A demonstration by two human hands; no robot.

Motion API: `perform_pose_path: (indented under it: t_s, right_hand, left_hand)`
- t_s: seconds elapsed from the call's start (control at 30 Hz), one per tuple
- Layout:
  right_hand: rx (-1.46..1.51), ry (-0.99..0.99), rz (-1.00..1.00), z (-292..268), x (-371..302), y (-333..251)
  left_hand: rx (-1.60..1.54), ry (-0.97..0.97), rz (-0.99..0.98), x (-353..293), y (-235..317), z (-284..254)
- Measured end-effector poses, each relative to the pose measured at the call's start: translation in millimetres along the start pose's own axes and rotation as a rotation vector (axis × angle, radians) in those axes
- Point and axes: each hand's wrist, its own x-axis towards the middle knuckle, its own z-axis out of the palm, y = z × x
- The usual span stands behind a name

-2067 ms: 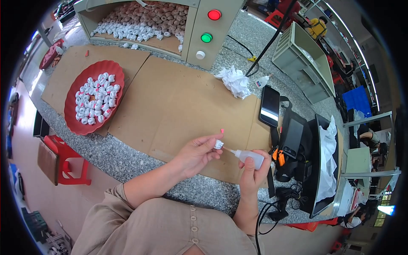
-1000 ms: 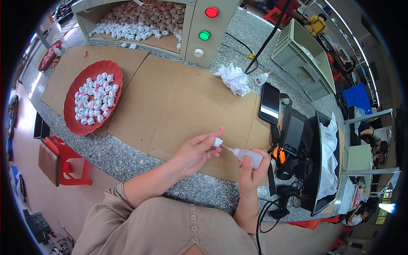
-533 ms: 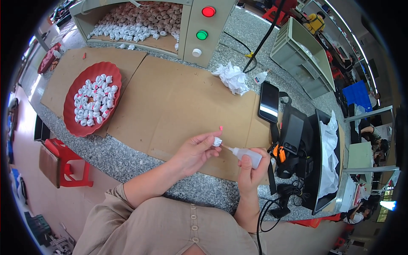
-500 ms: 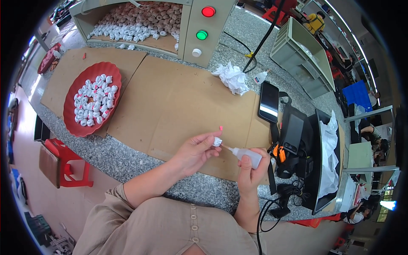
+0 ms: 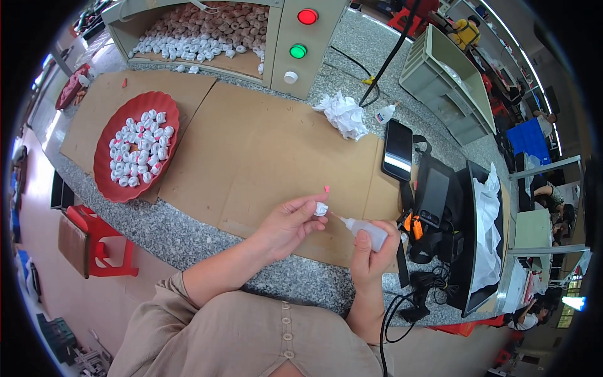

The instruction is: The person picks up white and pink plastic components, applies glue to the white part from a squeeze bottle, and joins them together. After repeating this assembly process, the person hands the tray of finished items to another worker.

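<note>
Between the thumb and fingers of my left hand (image 5: 286, 227) is a small white wrapped piece (image 5: 321, 209). A tiny pink bit (image 5: 326, 189) shows at the tip of my left index finger. My right hand (image 5: 375, 252) is closed round a translucent squeeze bottle (image 5: 368, 233), tilted so its thin nozzle points at the white piece. A small gap separates the nozzle tip from the piece. To the left, a red scalloped plate (image 5: 102, 151) holds many similar white pieces (image 5: 143, 144), some with pink showing.
Cardboard (image 5: 251, 151) covers much of the speckled countertop (image 5: 207, 227). Behind it stands a cabinet (image 5: 292, 34) full of white pieces. Crumpled paper (image 5: 343, 115), a small bottle (image 5: 385, 114), a phone (image 5: 397, 151), a strapped device (image 5: 432, 191) and a black tray (image 5: 470, 251) lie right, near a grey crate (image 5: 433, 94).
The squeeze bottle and my right hand have drawn slightly to the right, so its nozzle has come away from the white piece. My left hand stays in place.
</note>
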Motion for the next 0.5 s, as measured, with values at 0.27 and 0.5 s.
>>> perform_pose_path:
  t_s: [0.27,0.5]
  right_hand:
    - [0.115,0.037,0.137,-1.3,-1.7,-7.5]
    - [0.161,0.058,0.133,-1.0,-3.3,-3.4]
  left_hand:
    - [0.019,-0.02,-0.003,0.6,-0.9,-2.6]
    - [0.037,-0.039,-0.001,1.4,-1.9,-2.6]
